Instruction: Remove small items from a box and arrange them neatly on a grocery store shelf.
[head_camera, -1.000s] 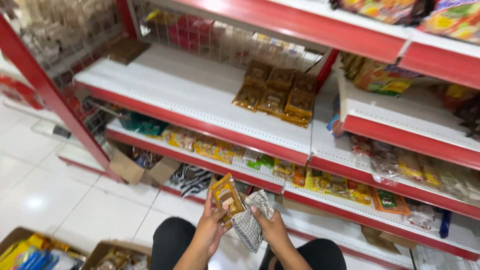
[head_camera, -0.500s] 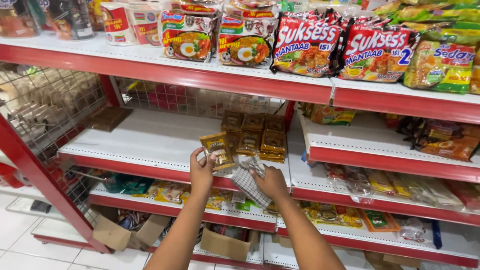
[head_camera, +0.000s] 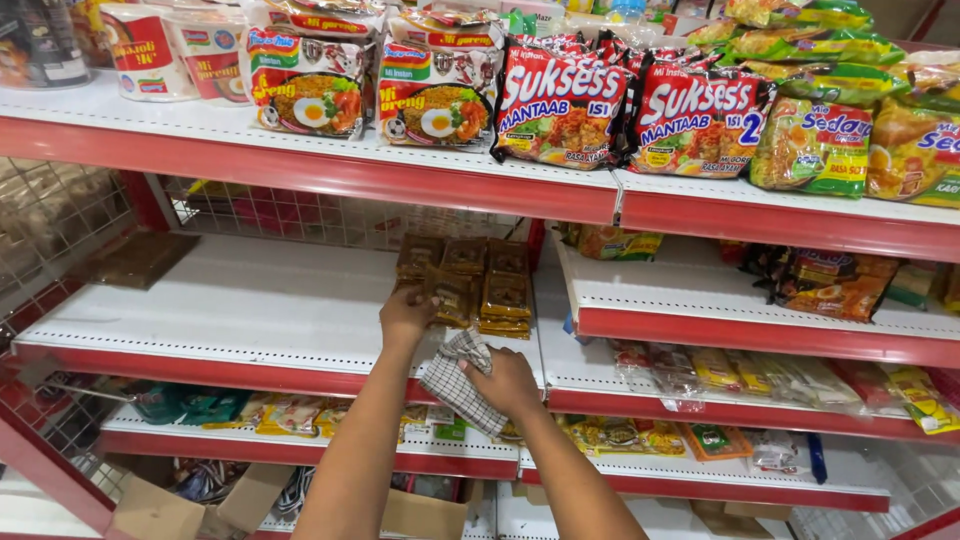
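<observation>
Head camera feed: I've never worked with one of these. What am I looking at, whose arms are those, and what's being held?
This is one picture from a camera worn on a person's head, looking down and forward at their own two bare arms. There is no machine here.

They face red and white shop shelving. The left hand rests on a brown packet at the front of a small stack of brown packets on the middle shelf. The right hand grips a checked cloth, bunched just in front of the shelf edge.

The top shelf holds big noodle packs. Lower shelves hold more small packets, and cardboard boxes sit at floor level.
</observation>
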